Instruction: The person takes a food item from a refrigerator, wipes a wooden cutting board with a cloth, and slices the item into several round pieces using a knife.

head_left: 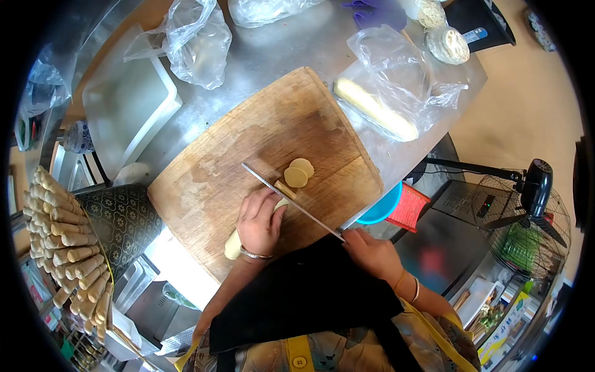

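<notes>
A white tray (127,99) and bagged dough (375,110) flank the cutting board (235,149); two discs (296,178) overlap beyond the knife (310,214)! Right hand (375,255) wraps its handle, hidden; left hand (259,224) curls over the dough roll (233,245) on the board, masking its middle, while the apron (279,288) blocks the near edge

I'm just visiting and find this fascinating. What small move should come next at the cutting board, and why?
Probably one more thin downward cut with the knife. The right hand grips its handle, the left hand steadies the pale roll, and two round slices lie beyond the blade on the board, with more roll left to cut.
</notes>
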Available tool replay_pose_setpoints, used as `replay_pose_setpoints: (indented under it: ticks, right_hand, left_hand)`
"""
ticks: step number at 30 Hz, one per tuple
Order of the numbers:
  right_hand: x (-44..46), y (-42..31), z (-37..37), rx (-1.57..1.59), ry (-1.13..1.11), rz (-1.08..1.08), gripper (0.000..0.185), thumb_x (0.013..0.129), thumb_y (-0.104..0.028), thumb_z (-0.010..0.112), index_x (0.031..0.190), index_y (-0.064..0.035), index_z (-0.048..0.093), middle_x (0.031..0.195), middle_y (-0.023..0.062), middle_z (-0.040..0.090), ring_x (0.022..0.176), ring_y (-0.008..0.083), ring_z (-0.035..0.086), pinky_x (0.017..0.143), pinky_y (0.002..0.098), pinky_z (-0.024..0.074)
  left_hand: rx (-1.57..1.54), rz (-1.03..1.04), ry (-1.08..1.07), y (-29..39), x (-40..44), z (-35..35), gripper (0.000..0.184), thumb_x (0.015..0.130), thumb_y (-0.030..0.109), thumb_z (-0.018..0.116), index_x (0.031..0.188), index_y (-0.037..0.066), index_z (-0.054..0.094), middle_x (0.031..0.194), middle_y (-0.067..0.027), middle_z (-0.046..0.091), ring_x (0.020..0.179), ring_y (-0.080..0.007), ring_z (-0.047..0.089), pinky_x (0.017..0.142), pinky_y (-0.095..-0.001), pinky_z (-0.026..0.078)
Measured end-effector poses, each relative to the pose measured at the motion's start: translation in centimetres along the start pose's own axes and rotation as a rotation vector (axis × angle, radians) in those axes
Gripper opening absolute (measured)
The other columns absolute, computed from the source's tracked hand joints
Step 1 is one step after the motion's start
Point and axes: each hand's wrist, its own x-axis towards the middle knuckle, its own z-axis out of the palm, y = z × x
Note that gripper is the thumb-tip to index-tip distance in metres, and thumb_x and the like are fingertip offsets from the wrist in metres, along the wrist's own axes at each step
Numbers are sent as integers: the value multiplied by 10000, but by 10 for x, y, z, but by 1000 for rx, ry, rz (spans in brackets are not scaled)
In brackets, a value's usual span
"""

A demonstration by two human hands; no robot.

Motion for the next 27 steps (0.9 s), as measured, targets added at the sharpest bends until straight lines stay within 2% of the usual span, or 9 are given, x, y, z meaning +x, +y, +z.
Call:
replay_pose_setpoints:
  ticks: [2,5,7,11,14,19,23,25,27]
  right_hand:
    - [1,-2,0,1,-19,15,185,862,-199,605,1017,-139,523,885,91,613,614,341,611,485,418,508]
    - [6,-7,-3,-18,-108,35,184,872,-185,566,1035,-127,505,887,99,615,609,333,615,484,406,511]
    - [10,-9,-1,-34,-69,-36,207,833,-96,519,1022,-99,434,862,103,587,551,302,627,425,407,494]
    - [19,-10,3,-73,-105,-33,184,842,-100,512,997,-93,415,812,120,584,547,315,625,417,413,492]
    - [25,-8,5,-67,-160,5,174,850,-101,501,994,-92,405,788,145,595,548,344,621,422,433,494]
    - [38,1,26,73,-295,144,169,854,-98,489,994,-85,395,823,203,619,603,422,608,504,502,497]
    - [48,3,22,87,-248,157,168,857,-105,490,993,-79,395,807,220,612,633,432,606,525,513,486]
    - [53,4,19,244,-22,96,166,865,-125,495,994,-75,403,801,229,606,639,434,601,516,515,473]
    - [51,0,2,215,-78,128,171,867,-139,506,994,-78,409,802,223,607,635,436,597,511,512,473]
  left_hand:
    - [1,12,2,-1,0,0,234,700,64,740,919,42,659,1008,-90,632,931,-295,599,799,-375,494]
    - [27,15,1,-2,-1,2,231,698,59,740,913,40,657,1002,-95,629,923,-301,599,792,-380,495]
    - [29,6,-6,-5,-2,4,234,694,49,739,912,39,657,999,-101,629,919,-304,600,786,-381,497]
    - [31,-12,-42,-8,-2,4,233,693,34,733,913,40,658,1002,-104,630,913,-306,603,776,-379,501]
    - [-8,-28,-49,-8,1,4,226,699,22,724,915,41,661,1009,-104,633,904,-303,609,772,-375,506]
    - [-100,-50,-64,-10,4,2,247,699,-5,738,928,30,653,1050,-116,635,925,-308,620,787,-364,510]
    - [-110,-67,-34,-6,6,-1,260,702,-6,737,949,26,661,1057,-117,640,949,-298,623,817,-359,511]
    - [-134,-54,-82,-6,5,-6,273,718,-2,727,982,26,666,1077,-117,643,974,-296,623,842,-357,509]
    - [-120,-51,-92,-5,5,-12,272,730,2,720,996,26,664,1083,-119,643,976,-302,621,845,-360,507]
